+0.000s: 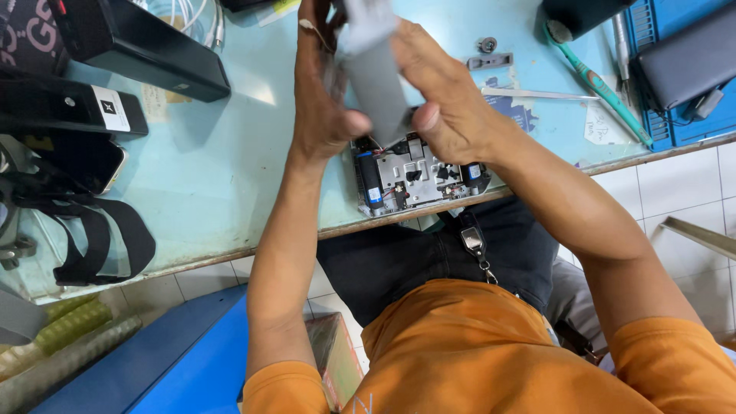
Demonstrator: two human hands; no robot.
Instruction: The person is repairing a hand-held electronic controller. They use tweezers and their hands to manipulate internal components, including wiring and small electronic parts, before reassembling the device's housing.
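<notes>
Both my hands hold a flat grey cover piece point(376, 80) upright above the light blue table point(230, 153). My left hand point(326, 96) grips its left side, with the thumb pressed on the lower edge. On the opposite side my right hand point(448, 103) closes around it. Right under the hands, at the table's near edge, lies an opened device point(410, 178) with a bare circuit board, small blue cylinders and wires. The top of the cover runs out of view.
Black boxes point(146, 46), a phone point(84, 165) and a black strap point(103, 238) crowd the left. On the right lie thin tweezers point(537, 93), a teal toothbrush point(606, 88), a small grey bracket point(489, 61) and a blue mat point(652, 46) bearing a dark case point(690, 54).
</notes>
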